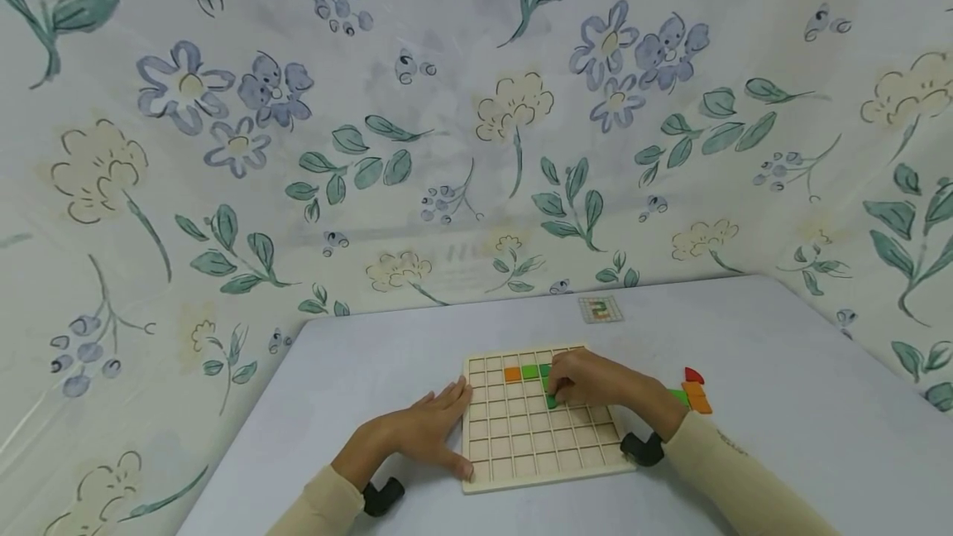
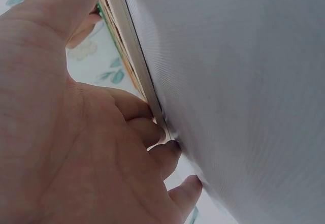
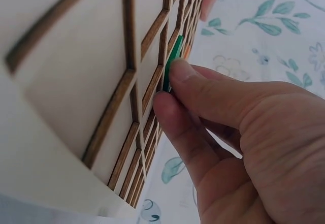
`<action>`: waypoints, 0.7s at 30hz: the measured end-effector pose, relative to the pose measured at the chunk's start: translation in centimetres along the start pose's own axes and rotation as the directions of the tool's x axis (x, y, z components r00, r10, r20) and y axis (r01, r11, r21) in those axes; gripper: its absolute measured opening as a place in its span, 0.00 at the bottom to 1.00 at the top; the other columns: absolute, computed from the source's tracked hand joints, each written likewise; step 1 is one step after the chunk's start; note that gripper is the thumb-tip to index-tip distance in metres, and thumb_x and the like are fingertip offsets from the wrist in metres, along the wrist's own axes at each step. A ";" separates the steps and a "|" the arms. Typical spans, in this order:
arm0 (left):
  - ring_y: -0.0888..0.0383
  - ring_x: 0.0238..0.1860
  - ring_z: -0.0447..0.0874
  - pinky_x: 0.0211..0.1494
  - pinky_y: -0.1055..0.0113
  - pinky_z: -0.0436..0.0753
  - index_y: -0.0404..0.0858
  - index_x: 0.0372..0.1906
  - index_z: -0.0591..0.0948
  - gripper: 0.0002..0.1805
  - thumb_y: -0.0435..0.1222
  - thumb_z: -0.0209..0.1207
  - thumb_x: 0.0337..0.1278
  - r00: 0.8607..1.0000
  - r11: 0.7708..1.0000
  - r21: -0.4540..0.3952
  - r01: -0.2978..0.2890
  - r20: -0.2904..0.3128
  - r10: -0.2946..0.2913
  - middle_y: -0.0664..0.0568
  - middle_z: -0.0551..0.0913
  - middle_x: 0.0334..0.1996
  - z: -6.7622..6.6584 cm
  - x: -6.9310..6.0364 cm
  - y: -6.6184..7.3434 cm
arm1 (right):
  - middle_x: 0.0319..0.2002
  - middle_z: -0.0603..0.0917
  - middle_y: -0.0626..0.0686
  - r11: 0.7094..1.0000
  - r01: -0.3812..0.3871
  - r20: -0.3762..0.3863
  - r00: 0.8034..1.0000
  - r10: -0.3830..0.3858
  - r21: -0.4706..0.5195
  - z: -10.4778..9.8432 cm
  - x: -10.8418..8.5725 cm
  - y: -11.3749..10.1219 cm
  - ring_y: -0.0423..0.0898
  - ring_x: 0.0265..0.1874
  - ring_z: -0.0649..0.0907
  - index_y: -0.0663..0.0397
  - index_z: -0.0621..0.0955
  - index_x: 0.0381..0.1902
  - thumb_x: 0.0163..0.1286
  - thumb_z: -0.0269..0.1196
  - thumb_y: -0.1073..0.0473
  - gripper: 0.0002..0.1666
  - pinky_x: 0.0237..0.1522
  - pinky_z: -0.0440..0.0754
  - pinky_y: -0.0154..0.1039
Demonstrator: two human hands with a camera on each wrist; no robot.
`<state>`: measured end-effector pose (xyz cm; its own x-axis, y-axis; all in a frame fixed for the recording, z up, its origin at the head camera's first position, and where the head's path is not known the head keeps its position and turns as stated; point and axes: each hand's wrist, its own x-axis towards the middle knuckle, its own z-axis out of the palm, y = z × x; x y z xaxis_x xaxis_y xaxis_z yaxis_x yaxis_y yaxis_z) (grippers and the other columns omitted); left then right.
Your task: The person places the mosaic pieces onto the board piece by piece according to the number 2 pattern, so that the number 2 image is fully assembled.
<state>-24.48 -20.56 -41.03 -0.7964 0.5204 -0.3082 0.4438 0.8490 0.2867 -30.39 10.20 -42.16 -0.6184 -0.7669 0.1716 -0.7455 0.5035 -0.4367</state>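
A wooden grid board (image 1: 514,445) lies on the white table. My left hand (image 1: 424,434) rests along its left edge, fingers spread and thumb at the near corner; in the left wrist view the fingertips (image 2: 172,148) touch the board's side. Above the grid, my right hand (image 1: 588,379) pinches a green tile (image 3: 174,59) between thumb and finger, tilted against a cell. An orange tile (image 1: 512,374) and a light green tile (image 1: 530,371) sit in an upper row. Darker green pieces beside them are partly hidden by the right hand.
Right of the board lie a red quarter-round piece (image 1: 694,375), orange tiles (image 1: 697,397) and a green piece (image 1: 679,396), partly behind the right forearm. A small pattern card (image 1: 600,309) lies near the table's back edge. A floral cloth (image 1: 462,122) hangs behind.
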 end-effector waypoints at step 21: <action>0.43 0.82 0.43 0.81 0.43 0.49 0.31 0.79 0.48 0.67 0.63 0.70 0.44 1.000 1.000 -0.012 0.004 0.001 -0.004 0.37 0.44 0.81 -0.3 -0.5 0.5 | 0.31 0.80 0.40 1.000 0.012 0.016 1.000 -0.012 0.005 -0.3 -0.1 0.0 0.31 0.28 0.72 0.49 0.85 0.32 0.65 0.69 0.65 0.05 0.32 0.77 0.26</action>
<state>-23.97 -20.46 -40.44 -0.7977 0.5170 -0.3105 0.4357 0.8500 0.2960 -30.46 10.38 -41.92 -0.6055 -0.7791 0.1625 -0.7514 0.4924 -0.4394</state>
